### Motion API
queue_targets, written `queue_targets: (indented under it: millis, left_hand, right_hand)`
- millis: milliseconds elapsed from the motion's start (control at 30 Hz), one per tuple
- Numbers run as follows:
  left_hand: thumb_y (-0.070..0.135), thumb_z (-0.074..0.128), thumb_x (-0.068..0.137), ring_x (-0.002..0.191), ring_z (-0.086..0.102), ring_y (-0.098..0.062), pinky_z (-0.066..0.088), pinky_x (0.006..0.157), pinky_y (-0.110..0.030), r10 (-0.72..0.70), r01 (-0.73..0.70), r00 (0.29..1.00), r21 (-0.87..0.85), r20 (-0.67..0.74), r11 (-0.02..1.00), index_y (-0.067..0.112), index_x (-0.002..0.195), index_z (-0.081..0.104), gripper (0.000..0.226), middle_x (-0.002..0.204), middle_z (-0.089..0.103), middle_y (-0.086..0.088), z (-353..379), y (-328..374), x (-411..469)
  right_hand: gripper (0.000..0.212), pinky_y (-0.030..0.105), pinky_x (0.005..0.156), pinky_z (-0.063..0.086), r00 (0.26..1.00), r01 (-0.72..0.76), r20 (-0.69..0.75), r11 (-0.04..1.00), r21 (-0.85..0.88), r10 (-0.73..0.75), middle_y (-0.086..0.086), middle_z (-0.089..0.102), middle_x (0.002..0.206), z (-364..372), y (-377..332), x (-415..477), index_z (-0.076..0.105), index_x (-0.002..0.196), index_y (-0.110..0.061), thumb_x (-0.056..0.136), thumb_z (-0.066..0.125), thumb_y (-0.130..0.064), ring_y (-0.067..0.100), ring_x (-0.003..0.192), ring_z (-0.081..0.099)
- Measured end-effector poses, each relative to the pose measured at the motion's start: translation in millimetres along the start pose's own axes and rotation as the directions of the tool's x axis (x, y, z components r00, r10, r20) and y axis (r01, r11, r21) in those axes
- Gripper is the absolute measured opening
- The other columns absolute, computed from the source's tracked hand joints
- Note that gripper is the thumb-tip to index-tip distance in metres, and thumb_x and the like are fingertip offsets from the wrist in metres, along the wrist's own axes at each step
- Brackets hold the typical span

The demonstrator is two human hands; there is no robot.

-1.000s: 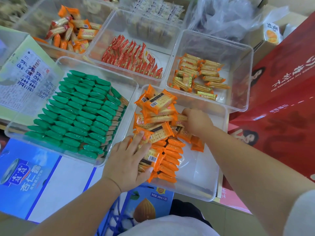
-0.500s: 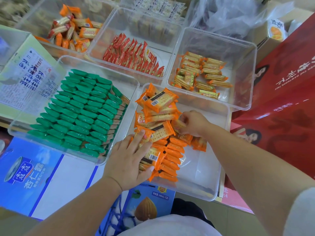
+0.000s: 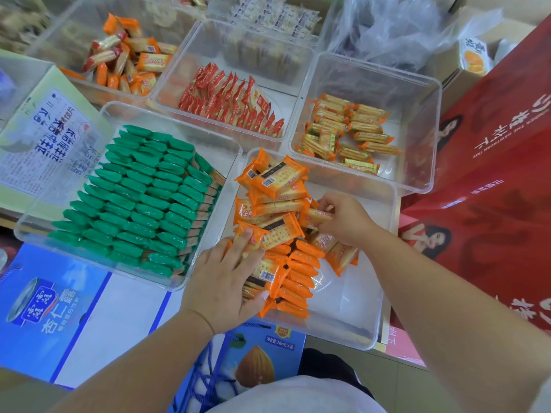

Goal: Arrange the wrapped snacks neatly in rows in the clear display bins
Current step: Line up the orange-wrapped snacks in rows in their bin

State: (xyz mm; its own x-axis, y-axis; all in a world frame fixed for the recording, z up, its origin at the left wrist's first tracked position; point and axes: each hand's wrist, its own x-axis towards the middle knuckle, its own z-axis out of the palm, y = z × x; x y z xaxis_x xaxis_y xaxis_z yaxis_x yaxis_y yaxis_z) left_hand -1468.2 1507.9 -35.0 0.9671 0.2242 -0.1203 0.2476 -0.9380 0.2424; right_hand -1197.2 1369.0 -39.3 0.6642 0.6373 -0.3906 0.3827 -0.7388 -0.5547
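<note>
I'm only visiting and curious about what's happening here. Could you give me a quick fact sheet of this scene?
Activity: sorting wrapped snacks into clear bins
Bin in use: near clear bin, partly filled
Contents: orange packets, some standing in a row, others piled loose
Left hand: fingers rest on the standing row
Right hand: pinches one orange packet at the pile's edge
Neighbouring bin: green packets in tidy rows
Farther bins: red packets in a row; gold packets lying loose

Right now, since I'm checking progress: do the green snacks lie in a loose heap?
No, the green snacks stand in tidy rows.
</note>
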Motion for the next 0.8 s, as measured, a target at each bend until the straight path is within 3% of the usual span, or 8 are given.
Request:
queue_targets:
  millis: [267, 433, 500, 633, 800]
  left_hand:
    - [0.066, 0.046, 0.085, 0.130, 0.048, -0.037, 0.047, 0.094, -0.054, -0.005, 0.005, 1.000, 0.017, 0.003, 1.000, 0.025, 0.142, 0.050, 0.070, 0.160, 0.036, -0.009, -2, 1, -1]
    - [0.067, 0.045, 0.086, 0.130, 0.048, -0.037, 0.047, 0.094, -0.053, -0.004, 0.004, 1.000, 0.015, 0.005, 1.000, 0.026, 0.142, 0.051, 0.070, 0.160, 0.035, -0.009, -1, 1, 0]
    - [0.067, 0.045, 0.087, 0.130, 0.048, -0.037, 0.047, 0.094, -0.053, -0.004, 0.004, 1.000, 0.015, 0.004, 1.000, 0.026, 0.143, 0.050, 0.070, 0.161, 0.035, -0.009, -1, 1, 0]
    - [0.066, 0.045, 0.086, 0.131, 0.047, -0.038, 0.046, 0.095, -0.054, -0.003, 0.003, 1.000, 0.008, 0.005, 1.000, 0.025, 0.142, 0.052, 0.070, 0.161, 0.035, -0.009, -1, 1, 0]
    - [0.066, 0.045, 0.086, 0.130, 0.047, -0.038, 0.046, 0.094, -0.054, -0.004, 0.004, 1.000, 0.013, 0.005, 1.000, 0.025, 0.141, 0.053, 0.069, 0.160, 0.036, -0.009, -1, 1, 0]
  right_hand:
    - [0.034, 0.038, 0.069, 0.054, 0.996, 0.012, 0.088, 0.997, 0.077, -0.019, -0.003, 0.068, 0.090, -4, -1, -25, 0.053, 0.089, -0.033, 0.072, 0.076, -0.014, 0.020, 0.082, 0.064]
    - [0.028, 0.028, 0.054, 0.043, 0.984, -0.052, 0.177, 0.978, 0.203, 0.016, -0.007, 0.064, 0.077, -2, 8, -34, 0.049, 0.088, -0.034, 0.084, 0.074, -0.022, 0.008, 0.060, 0.056]
    - [0.021, 0.029, 0.055, 0.041, 0.986, -0.088, 0.158, 0.964, 0.251, 0.049, -0.004, 0.062, 0.079, -1, 11, -32, 0.048, 0.090, -0.032, 0.089, 0.068, -0.025, 0.007, 0.060, 0.053]
    - [0.014, 0.043, 0.067, 0.050, 0.983, -0.175, 0.093, 0.947, 0.269, 0.156, 0.006, 0.064, 0.098, 6, 10, -22, 0.050, 0.098, -0.029, 0.092, 0.063, -0.029, 0.024, 0.083, 0.061]
    - [0.018, 0.026, 0.061, 0.042, 0.976, -0.148, -0.148, 0.984, 0.103, 0.162, 0.000, 0.067, 0.101, 13, 1, -10, 0.064, 0.099, -0.034, 0.085, 0.074, -0.031, 0.021, 0.087, 0.062]
